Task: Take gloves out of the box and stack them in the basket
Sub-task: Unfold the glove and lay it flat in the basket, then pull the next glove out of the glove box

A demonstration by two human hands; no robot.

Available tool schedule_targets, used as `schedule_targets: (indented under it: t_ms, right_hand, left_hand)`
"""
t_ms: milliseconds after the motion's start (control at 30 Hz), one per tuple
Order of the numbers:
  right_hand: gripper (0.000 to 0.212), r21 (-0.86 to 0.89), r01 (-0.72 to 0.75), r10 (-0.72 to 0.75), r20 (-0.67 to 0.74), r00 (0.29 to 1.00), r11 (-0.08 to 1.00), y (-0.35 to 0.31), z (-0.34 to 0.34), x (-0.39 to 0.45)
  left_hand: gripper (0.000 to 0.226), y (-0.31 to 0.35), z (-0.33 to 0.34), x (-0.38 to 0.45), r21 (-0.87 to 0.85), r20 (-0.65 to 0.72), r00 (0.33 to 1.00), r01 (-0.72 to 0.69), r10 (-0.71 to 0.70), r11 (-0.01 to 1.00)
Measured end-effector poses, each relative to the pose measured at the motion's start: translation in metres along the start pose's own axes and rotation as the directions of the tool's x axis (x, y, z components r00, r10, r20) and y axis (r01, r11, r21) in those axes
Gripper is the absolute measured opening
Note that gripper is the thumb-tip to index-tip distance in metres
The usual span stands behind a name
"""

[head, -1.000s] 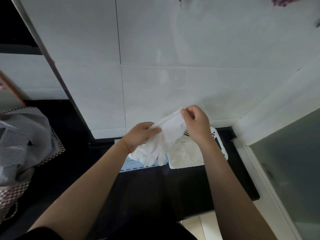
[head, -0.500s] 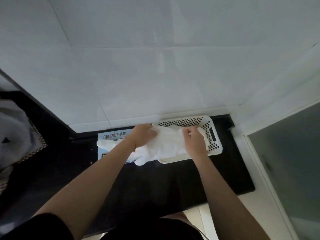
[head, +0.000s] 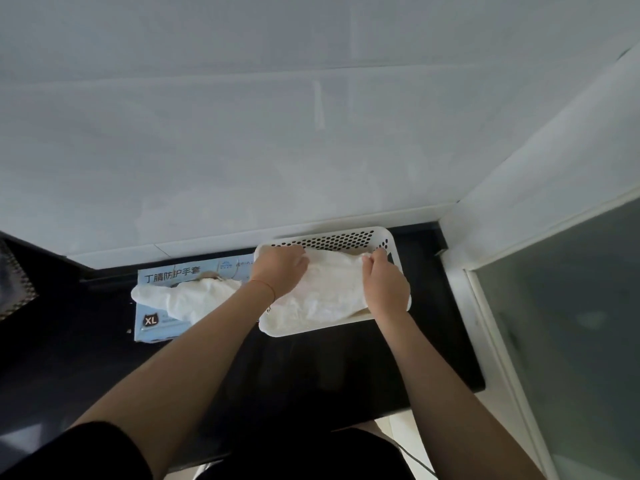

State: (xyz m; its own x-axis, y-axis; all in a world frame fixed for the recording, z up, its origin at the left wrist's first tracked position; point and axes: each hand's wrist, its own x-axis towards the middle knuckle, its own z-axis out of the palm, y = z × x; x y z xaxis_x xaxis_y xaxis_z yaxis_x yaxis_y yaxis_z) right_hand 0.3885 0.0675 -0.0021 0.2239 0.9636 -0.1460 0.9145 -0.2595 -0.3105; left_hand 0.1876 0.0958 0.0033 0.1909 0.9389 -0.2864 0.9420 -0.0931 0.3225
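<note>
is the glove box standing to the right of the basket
No, the blue glove box lies flat on the counter left of the white basket.

White tiled wall (head: 242, 140) behind black countertop (head: 311, 368). Frosted glass panel (head: 571, 323) at right, white frame. Dim, flat light.

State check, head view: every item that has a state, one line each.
glove box: flat on counter, a white glove sticking out of its opening
basket: on counter, holding gloves
top glove: in basket, gripped at both ends
left hand: gripping top glove
right hand: pinching top glove
</note>
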Motion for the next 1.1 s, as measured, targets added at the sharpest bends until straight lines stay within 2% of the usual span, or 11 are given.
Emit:
schedule_targets:
  t_ms: [100,167,233,300,367,467,633,733,867,967,1100]
  right_hand:
    - [0.032,-0.062,0.04,-0.041,-0.005,0.999,0.997,0.003,0.0,0.008]
    - [0.03,-0.108,0.057,-0.056,0.011,0.998,0.993,0.004,0.001,0.012]
    - [0.029,-0.13,0.064,-0.061,0.032,0.998,0.989,0.004,0.002,0.014]
    - [0.028,-0.125,0.073,-0.067,0.051,0.996,0.989,0.003,0.002,0.017]
    - [0.026,-0.106,0.073,-0.066,0.068,0.995,0.992,0.002,0.002,0.018]
    - [0.025,-0.098,0.07,-0.062,0.078,0.995,0.993,0.002,0.001,0.019]
    - [0.027,-0.087,0.054,-0.05,0.047,0.998,0.995,0.003,-0.003,0.017]
    - [0.031,-0.135,0.056,-0.061,-0.034,0.998,0.989,-0.003,-0.005,0.01]
    - [0.021,-0.087,0.112,-0.123,-0.121,0.985,0.99,-0.031,-0.007,-0.002]
    - [0.015,0.062,0.214,-0.212,-0.038,0.977,0.975,-0.065,0.0,-0.015]
    - [0.015,0.193,0.36,-0.382,0.09,0.92,0.913,-0.119,0.018,-0.043]
  left_hand:
    - [0.025,0.002,0.011,0.003,-0.1,-0.036,0.995,0.089,-0.093,0.991]
    - [0.025,0.006,0.016,0.002,-0.074,-0.108,0.989,0.096,-0.103,0.993]
    - [0.028,0.009,0.021,-0.004,0.059,-0.219,0.976,0.007,0.006,0.998]
    - [0.034,0.01,0.028,-0.011,0.15,-0.246,0.955,-0.132,0.166,0.98]
    - [0.055,0.008,0.036,-0.017,0.176,-0.096,0.96,-0.242,0.261,0.954]
    - [0.084,0.001,0.045,-0.021,0.242,0.129,0.971,-0.228,0.201,0.943]
    - [0.1,-0.001,0.046,-0.02,0.262,0.158,0.975,-0.195,0.158,0.945]
    - [0.091,0.001,0.036,-0.023,0.22,0.094,0.98,-0.191,0.175,0.956]
    - [0.049,-0.015,0.013,-0.037,0.051,-0.181,0.968,-0.169,0.176,0.984]
    - [0.025,-0.042,0.001,-0.053,-0.081,-0.373,0.923,-0.13,0.091,0.988]
    - [0.022,-0.09,-0.013,-0.079,-0.115,-0.362,0.931,0.013,-0.054,0.993]
